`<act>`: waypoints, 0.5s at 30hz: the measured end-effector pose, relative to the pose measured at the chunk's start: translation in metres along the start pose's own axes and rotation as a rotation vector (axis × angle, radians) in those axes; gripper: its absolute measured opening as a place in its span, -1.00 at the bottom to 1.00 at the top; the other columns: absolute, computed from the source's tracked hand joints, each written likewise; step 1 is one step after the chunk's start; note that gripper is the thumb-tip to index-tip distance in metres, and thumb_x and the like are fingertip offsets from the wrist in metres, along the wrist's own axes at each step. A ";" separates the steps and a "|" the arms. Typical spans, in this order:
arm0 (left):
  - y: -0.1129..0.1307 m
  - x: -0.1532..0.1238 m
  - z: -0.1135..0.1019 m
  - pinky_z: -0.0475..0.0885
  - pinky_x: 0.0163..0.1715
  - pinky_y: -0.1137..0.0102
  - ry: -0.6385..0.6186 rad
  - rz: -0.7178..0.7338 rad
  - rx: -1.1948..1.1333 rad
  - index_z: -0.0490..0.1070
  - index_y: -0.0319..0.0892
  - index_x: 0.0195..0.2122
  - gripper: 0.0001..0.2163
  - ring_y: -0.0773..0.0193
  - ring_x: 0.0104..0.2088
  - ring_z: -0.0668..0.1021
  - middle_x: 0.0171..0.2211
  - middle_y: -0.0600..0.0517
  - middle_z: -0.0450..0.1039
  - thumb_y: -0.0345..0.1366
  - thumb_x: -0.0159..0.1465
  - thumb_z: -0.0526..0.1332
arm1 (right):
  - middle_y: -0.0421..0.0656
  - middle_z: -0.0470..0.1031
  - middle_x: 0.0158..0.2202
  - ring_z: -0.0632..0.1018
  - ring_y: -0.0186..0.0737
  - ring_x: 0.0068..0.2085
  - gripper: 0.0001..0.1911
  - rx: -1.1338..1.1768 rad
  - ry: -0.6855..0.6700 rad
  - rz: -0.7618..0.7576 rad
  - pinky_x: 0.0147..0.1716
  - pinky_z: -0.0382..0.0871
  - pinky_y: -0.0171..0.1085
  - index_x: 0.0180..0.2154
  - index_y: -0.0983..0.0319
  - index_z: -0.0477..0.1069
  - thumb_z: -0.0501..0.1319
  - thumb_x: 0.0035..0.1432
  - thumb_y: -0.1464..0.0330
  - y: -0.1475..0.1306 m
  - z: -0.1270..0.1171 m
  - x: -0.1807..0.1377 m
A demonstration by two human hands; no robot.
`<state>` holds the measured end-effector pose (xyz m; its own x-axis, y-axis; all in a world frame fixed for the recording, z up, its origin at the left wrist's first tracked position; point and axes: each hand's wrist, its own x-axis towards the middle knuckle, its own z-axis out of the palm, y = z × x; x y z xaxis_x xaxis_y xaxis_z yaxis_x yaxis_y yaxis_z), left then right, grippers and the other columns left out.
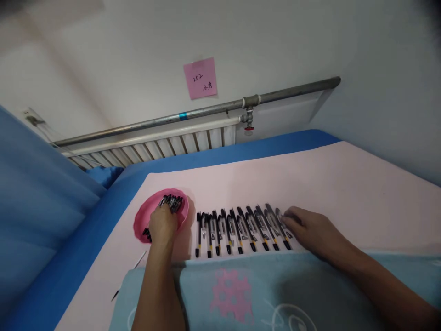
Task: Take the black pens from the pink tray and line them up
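Observation:
My left hand [162, 224] reaches into a pink bowl [144, 216] full of black pens [172, 202]; its fingers curl down on the pens. Several black pens [237, 230] lie in a row side by side on the pink sheet [327, 184], caps away from me. My right hand [310, 230] rests at the right end of the row, fingers bent and touching the last pen [279, 225].
A light blue towel [275, 294] with a pink flower covers the near edge. A thin pen refill [129, 276] lies at the front left. Blue cloth [51, 230] borders the sheet. A radiator [155, 147], a pipe and a pink sticky note [200, 78] are on the wall behind.

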<state>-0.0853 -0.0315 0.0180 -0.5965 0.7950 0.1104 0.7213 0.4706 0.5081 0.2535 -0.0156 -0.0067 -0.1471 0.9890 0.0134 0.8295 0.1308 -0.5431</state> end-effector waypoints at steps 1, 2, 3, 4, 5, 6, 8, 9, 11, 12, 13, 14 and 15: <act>0.001 -0.001 -0.003 0.25 -0.31 0.22 0.014 0.005 -0.063 0.37 -0.20 -0.50 -0.91 -0.09 -0.23 0.45 -0.41 -0.20 0.44 -0.33 -0.06 0.22 | -0.17 0.44 -0.52 0.43 -0.23 -0.48 -0.78 0.015 0.030 -0.006 -0.49 0.21 -0.30 -0.47 0.20 0.36 0.01 0.05 0.26 -0.002 -0.001 0.000; 0.002 -0.002 -0.006 0.26 -0.33 0.24 0.026 0.008 -0.188 0.38 -0.20 -0.49 -0.89 -0.03 -0.27 0.46 -0.43 -0.16 0.43 -0.30 -0.04 0.22 | -0.17 0.45 -0.50 0.43 -0.22 -0.47 -0.78 0.039 0.075 -0.014 -0.47 0.21 -0.30 -0.46 0.21 0.36 0.02 0.04 0.26 -0.004 -0.002 -0.001; 0.004 -0.003 -0.009 0.27 -0.35 0.28 0.024 0.013 -0.368 0.38 -0.20 -0.46 -0.87 0.04 -0.31 0.46 -0.44 -0.10 0.42 -0.26 -0.03 0.23 | -0.16 0.45 -0.48 0.44 -0.22 -0.45 -0.79 0.075 0.127 -0.027 -0.45 0.22 -0.30 -0.45 0.21 0.37 0.03 0.04 0.27 -0.008 -0.003 -0.003; 0.008 -0.006 -0.010 0.29 -0.38 0.32 0.003 0.016 -0.590 0.38 -0.20 -0.43 -0.83 0.13 -0.36 0.46 -0.45 -0.05 0.41 -0.24 -0.02 0.23 | -0.15 0.46 -0.46 0.44 -0.22 -0.43 -0.78 0.125 0.177 -0.044 -0.43 0.23 -0.30 -0.43 0.22 0.38 0.03 0.04 0.26 -0.012 -0.004 -0.005; 0.013 -0.010 -0.010 0.30 -0.41 0.37 -0.040 0.016 -0.829 0.37 -0.20 -0.41 -0.81 0.22 -0.41 0.45 -0.46 0.00 0.39 -0.22 -0.02 0.25 | -0.15 0.46 -0.45 0.44 -0.22 -0.41 -0.78 0.188 0.212 -0.069 -0.42 0.24 -0.30 -0.42 0.22 0.39 0.04 0.05 0.25 -0.018 -0.005 -0.007; 0.019 -0.015 -0.008 0.30 -0.44 0.41 -0.107 0.011 -1.055 0.36 -0.21 -0.39 -0.79 0.30 -0.46 0.43 -0.46 0.04 0.38 -0.23 -0.03 0.27 | -0.15 0.46 -0.44 0.44 -0.23 -0.40 -0.77 0.261 0.219 -0.096 -0.41 0.24 -0.31 -0.40 0.23 0.39 0.04 0.06 0.24 -0.024 -0.006 -0.011; 0.037 -0.032 0.001 0.30 -0.49 0.48 -0.298 -0.016 -1.368 0.36 -0.23 -0.39 -0.77 0.41 -0.52 0.40 -0.47 0.08 0.37 -0.27 -0.06 0.31 | -0.16 0.45 -0.45 0.43 -0.26 -0.40 -0.74 0.419 0.137 -0.149 -0.40 0.25 -0.33 -0.39 0.24 0.40 0.04 0.08 0.23 -0.037 -0.006 -0.018; 0.047 -0.042 0.008 0.30 -0.50 0.50 -0.420 -0.039 -1.438 0.36 -0.24 -0.40 -0.78 0.44 -0.53 0.39 -0.47 0.07 0.37 -0.30 -0.06 0.31 | -0.17 0.45 -0.45 0.42 -0.27 -0.42 -0.73 0.493 0.052 -0.157 -0.43 0.25 -0.34 -0.37 0.24 0.41 0.05 0.09 0.22 -0.043 -0.005 -0.021; 0.065 -0.065 0.022 0.30 -0.52 0.51 -0.668 -0.079 -1.464 0.38 -0.26 -0.41 -0.81 0.45 -0.54 0.40 -0.49 0.07 0.37 -0.33 -0.04 0.31 | -0.17 0.45 -0.44 0.39 -0.33 -0.47 -0.72 0.630 -0.120 -0.153 -0.49 0.22 -0.36 -0.29 0.25 0.42 0.05 0.11 0.23 -0.052 -0.003 -0.026; 0.072 -0.076 0.029 0.31 -0.52 0.51 -0.776 -0.081 -1.454 0.38 -0.26 -0.41 -0.82 0.44 -0.55 0.40 -0.50 0.06 0.38 -0.33 -0.03 0.31 | -0.18 0.43 -0.45 0.36 -0.37 -0.51 -0.73 0.694 -0.192 -0.146 -0.53 0.19 -0.38 -0.26 0.25 0.42 0.06 0.11 0.24 -0.055 -0.001 -0.028; 0.078 -0.085 0.035 0.31 -0.53 0.50 -0.859 -0.084 -1.438 0.38 -0.26 -0.42 -0.84 0.44 -0.56 0.40 -0.53 0.07 0.37 -0.33 -0.01 0.30 | -0.21 0.42 -0.47 0.34 -0.41 -0.55 -0.75 0.756 -0.257 -0.135 -0.56 0.16 -0.40 -0.24 0.25 0.41 0.08 0.10 0.27 -0.056 0.001 -0.028; 0.082 -0.093 0.040 0.30 -0.55 0.50 -0.925 -0.088 -1.412 0.38 -0.25 -0.43 -0.85 0.43 -0.57 0.40 -0.56 0.07 0.36 -0.31 0.01 0.29 | -0.23 0.39 -0.50 0.30 -0.44 -0.57 -0.77 0.813 -0.306 -0.120 -0.58 0.13 -0.41 -0.24 0.25 0.40 0.10 0.08 0.30 -0.057 0.003 -0.029; 0.084 -0.098 0.044 0.29 -0.57 0.50 -0.965 -0.093 -1.390 0.38 -0.25 -0.43 -0.85 0.43 -0.59 0.40 -0.58 0.08 0.36 -0.30 0.01 0.29 | -0.25 0.37 -0.52 0.27 -0.46 -0.59 -0.81 0.861 -0.339 -0.102 -0.60 0.11 -0.43 -0.28 0.26 0.39 0.12 0.06 0.32 -0.056 0.005 -0.029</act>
<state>0.0492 -0.0529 0.0128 0.1792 0.9596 -0.2171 -0.4457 0.2759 0.8516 0.2087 -0.0517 0.0194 -0.4595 0.8849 -0.0765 0.1379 -0.0141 -0.9903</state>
